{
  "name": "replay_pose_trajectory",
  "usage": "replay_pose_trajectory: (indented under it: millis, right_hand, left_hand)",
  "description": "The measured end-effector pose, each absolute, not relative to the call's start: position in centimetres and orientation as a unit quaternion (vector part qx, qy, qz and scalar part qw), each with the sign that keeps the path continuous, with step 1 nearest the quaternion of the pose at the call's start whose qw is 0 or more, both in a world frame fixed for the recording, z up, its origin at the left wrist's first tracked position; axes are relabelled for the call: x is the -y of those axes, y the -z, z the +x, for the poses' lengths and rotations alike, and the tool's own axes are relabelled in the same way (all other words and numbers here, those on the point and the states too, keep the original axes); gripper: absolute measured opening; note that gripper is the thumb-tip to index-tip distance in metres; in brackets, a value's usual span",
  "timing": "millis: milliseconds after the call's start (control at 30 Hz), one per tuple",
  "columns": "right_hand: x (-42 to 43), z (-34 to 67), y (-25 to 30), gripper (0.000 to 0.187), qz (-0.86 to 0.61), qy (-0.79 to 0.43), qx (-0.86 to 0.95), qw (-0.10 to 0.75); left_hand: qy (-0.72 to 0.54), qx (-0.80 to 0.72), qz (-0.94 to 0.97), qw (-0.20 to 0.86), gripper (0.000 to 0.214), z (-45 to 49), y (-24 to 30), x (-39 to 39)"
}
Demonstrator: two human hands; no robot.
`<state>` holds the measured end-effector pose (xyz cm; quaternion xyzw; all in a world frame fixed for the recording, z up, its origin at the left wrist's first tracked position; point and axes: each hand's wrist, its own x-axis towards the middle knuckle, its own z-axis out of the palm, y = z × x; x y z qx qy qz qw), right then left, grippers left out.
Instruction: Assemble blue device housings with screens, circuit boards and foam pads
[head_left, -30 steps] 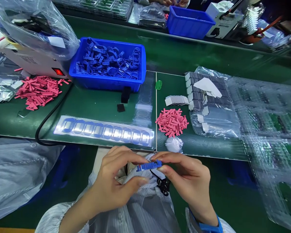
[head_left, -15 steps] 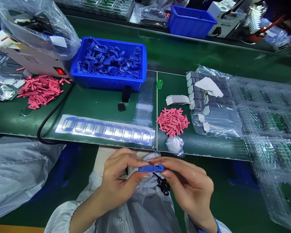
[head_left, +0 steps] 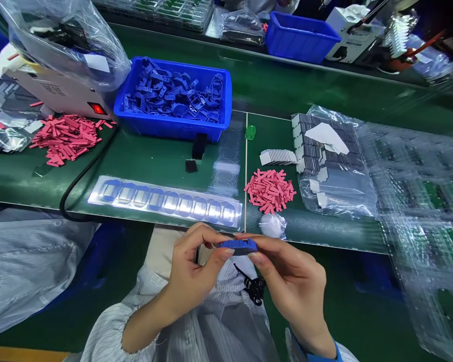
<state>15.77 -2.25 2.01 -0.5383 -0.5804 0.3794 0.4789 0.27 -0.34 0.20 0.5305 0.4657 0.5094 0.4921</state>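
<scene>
My left hand (head_left: 196, 271) and my right hand (head_left: 294, 281) both pinch a small blue plastic frame part (head_left: 237, 245) above my lap, one at each end. The fingertips cover its ends, and it lies nearly level. A tangle of thin black strips (head_left: 255, 290) hangs just below my right fingers, over my striped smock sleeve-side front. I cannot tell whether it connects to the blue part. A blue bin (head_left: 166, 127) heaped with similar blue frames stands on the green bench beyond my hands.
Pink strip piles (head_left: 270, 191) lie on the bench, with a backing sheet of oval stickers (head_left: 166, 201) along its edge. A black cable (head_left: 79, 186) runs past a white machine (head_left: 53, 93). Plastic bags of grey pieces (head_left: 332, 166) and circuit boards (head_left: 419, 211) lie to the right.
The blue part has gone from slightly tilted to almost level and sits a little higher. Both hands have shifted with it, and the bench view has drifted slightly.
</scene>
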Motion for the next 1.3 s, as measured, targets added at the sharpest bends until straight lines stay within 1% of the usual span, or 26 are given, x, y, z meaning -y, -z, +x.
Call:
replay_pose_trajectory:
  millis: [133,233,300,400,433,500,567,667,767,867,1033,1167,1300]
  right_hand:
    - [2.1,15.8,-1.3,0.018,-0.528,-0.401,0.579,0.474]
    - [2.0,15.7,-0.8,0.021,-0.522,-0.401,0.600,0.456]
    - [2.1,15.3,-0.5,0.029,-0.532,-0.341,0.624,0.459]
    - [2.4,14.3,0.0,0.046,-0.558,-0.232,0.643,0.470]
    - [2.4,14.0,0.2,0.048,-0.567,-0.208,0.638,0.478]
    - [2.4,13.5,0.4,0.046,-0.579,-0.189,0.614,0.502]
    - [2.1,13.4,0.3,0.039,-0.580,-0.220,0.591,0.516]
    - [1.8,13.6,0.0,0.026,-0.562,-0.312,0.574,0.508]
    - [1.6,13.8,-0.2,0.019,-0.556,-0.333,0.563,0.514]
    - [1.5,14.2,-0.2,0.020,-0.564,-0.323,0.568,0.505]
    - [1.0,16.0,-0.8,0.020,-0.542,-0.339,0.640,0.426]
    - [0.7,17.3,-1.1,0.025,-0.497,-0.346,0.700,0.378]
    - [0.7,17.9,-0.7,0.029,-0.460,-0.289,0.744,0.389]
  left_hand:
    - [-0.498,-0.487,0.532,0.482,0.010,0.2,-0.4,0.1]
    - [-0.499,-0.512,0.507,0.482,0.005,0.3,-0.6,-0.1]
    - [-0.513,-0.513,0.480,0.493,0.004,0.5,-0.7,-0.1]
    - [-0.535,-0.495,0.448,0.518,0.014,1.0,-0.8,0.1]
    - [-0.538,-0.489,0.440,0.527,0.017,1.2,-0.8,0.1]
    - [-0.537,-0.481,0.429,0.544,0.021,1.4,-0.8,0.3]
    - [-0.539,-0.479,0.422,0.550,0.024,1.3,-0.8,0.4]
    - [-0.548,-0.478,0.422,0.541,0.026,1.1,-0.7,0.4]
    - [-0.539,-0.475,0.411,0.562,0.024,0.9,-0.5,0.2]
    - [-0.526,-0.468,0.386,0.596,0.020,0.8,-0.3,0.0]
    - [-0.514,-0.476,0.405,0.587,0.019,0.2,0.2,-0.1]
    - [-0.483,-0.494,0.428,0.583,0.015,-0.4,0.2,-0.3]
    - [-0.424,-0.473,0.432,0.640,0.013,-1.1,-0.1,-1.1]
